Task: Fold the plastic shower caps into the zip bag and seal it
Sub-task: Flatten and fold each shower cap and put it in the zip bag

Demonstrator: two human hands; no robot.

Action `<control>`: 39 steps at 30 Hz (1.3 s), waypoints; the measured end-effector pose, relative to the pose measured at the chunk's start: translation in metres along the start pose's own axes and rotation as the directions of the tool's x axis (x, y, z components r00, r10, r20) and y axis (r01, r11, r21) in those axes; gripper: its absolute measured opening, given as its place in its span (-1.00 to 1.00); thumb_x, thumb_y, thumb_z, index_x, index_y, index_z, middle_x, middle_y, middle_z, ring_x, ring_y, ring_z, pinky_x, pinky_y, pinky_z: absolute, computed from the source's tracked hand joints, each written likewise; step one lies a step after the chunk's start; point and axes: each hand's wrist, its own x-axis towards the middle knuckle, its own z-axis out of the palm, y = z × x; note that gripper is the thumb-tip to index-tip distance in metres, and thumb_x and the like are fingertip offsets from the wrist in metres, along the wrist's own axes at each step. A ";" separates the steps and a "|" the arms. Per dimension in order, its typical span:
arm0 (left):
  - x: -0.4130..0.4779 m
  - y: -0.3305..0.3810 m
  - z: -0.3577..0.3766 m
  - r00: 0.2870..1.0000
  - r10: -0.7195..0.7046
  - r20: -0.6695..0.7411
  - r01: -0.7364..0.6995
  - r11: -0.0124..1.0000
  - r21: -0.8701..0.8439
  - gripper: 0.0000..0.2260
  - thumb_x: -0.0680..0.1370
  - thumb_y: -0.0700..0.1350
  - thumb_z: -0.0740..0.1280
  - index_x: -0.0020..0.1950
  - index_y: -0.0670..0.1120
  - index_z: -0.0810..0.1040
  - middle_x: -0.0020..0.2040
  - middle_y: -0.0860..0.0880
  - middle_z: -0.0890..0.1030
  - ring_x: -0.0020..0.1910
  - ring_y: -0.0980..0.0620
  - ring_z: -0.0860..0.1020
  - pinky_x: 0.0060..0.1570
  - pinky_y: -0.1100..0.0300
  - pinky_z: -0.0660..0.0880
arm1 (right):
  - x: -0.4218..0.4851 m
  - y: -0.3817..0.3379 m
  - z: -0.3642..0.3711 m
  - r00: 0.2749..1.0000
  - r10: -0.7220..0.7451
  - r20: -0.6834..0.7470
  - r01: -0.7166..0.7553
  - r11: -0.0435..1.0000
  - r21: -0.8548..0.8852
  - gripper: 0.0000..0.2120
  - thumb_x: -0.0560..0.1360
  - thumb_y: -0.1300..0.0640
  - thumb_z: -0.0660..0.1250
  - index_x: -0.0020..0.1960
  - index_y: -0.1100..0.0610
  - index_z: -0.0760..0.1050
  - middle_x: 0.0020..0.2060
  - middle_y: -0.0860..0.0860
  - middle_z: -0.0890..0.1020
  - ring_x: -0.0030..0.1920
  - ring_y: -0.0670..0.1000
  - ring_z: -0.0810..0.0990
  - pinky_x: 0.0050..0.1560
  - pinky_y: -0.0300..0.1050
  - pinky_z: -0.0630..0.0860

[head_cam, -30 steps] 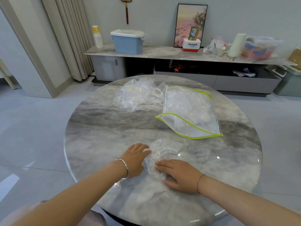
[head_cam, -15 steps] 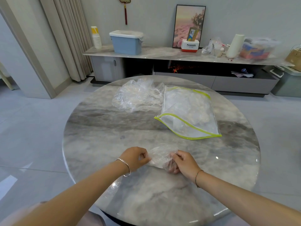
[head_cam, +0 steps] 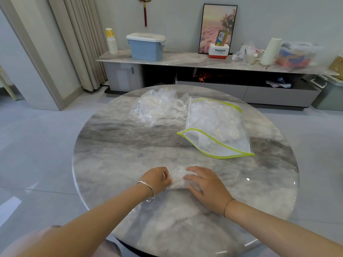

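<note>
A folded clear shower cap (head_cam: 177,179) lies on the round marble table (head_cam: 115,156) near its front edge. My left hand (head_cam: 156,179) pinches the cap's left side with curled fingers. My right hand (head_cam: 207,186) lies flat over its right side, fingers straight, pressing it down. A clear zip bag (head_cam: 216,127) with a yellow-green edge lies at the back right, its mouth open toward me, with folded caps inside. A loose heap of clear shower caps (head_cam: 157,108) sits to the left of the bag.
Behind the table runs a low marble-topped cabinet (head_cam: 185,59) with a blue lidded bin (head_cam: 146,47), stacked paper cups (head_cam: 112,41), a framed picture (head_cam: 217,27) and other clutter. Curtains (head_cam: 81,41) hang at the back left. Grey tiled floor surrounds the table.
The cap was lifted and gathered between both hands half a second ago. Now it is back down on the table, smaller, with my right hand flattened over it.
</note>
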 end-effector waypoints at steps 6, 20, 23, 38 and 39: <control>-0.005 0.007 0.001 0.780 0.619 -0.094 -0.480 0.688 0.545 -0.71 0.45 0.00 0.20 0.13 0.01 0.53 0.04 0.06 0.59 -0.01 0.06 0.56 0.01 0.24 0.39 | -0.008 0.006 0.007 0.971 0.057 0.233 -0.064 0.998 0.024 -0.46 0.50 -0.18 0.01 0.32 0.04 0.46 0.32 -0.06 0.47 0.34 -0.06 0.40 0.42 -0.16 0.12; -0.012 0.003 0.000 0.816 0.542 0.201 -0.536 0.580 0.613 -0.68 0.32 0.21 0.25 -0.05 0.16 0.66 -0.07 0.23 0.65 -0.02 0.11 0.63 0.04 0.10 0.54 | -0.009 0.006 0.004 0.987 -0.060 0.150 0.078 0.990 -0.119 -0.64 0.39 -0.18 0.23 0.03 0.02 0.57 -0.10 -0.11 0.53 -0.06 -0.15 0.40 0.04 -0.31 0.24; -0.006 0.003 0.005 0.847 0.515 0.132 -0.480 0.634 0.606 -0.64 0.04 0.03 0.56 -0.19 0.15 0.67 -0.21 0.24 0.65 -0.09 0.15 0.64 0.00 0.14 0.57 | -0.007 0.007 0.008 0.994 -0.015 0.108 0.029 0.991 -0.128 -0.72 0.35 -0.02 0.20 -0.03 0.03 0.58 -0.17 -0.10 0.51 -0.17 -0.10 0.47 -0.05 -0.29 0.27; 0.001 -0.004 0.002 0.989 0.138 -0.042 -0.135 0.988 0.078 -0.79 0.52 0.04 0.31 0.03 -0.06 0.59 -0.06 -0.04 0.64 -0.02 -0.03 0.56 0.02 0.18 0.42 | 0.005 0.014 0.006 0.827 0.508 0.240 -0.562 0.738 0.374 -0.69 0.44 0.08 0.42 -0.37 0.04 0.35 -0.49 -0.10 0.35 -0.42 -0.14 0.31 -0.35 -0.28 0.26; 0.002 -0.003 0.002 0.989 0.138 -0.060 -0.130 0.985 0.116 -0.81 0.53 0.00 0.31 0.06 -0.05 0.58 -0.04 -0.04 0.64 0.00 -0.02 0.55 0.02 0.19 0.39 | 0.006 0.016 0.008 0.811 0.537 0.230 -0.583 0.712 0.393 -0.73 0.43 0.10 0.43 -0.34 0.05 0.38 -0.48 -0.11 0.39 -0.41 -0.12 0.34 -0.33 -0.25 0.29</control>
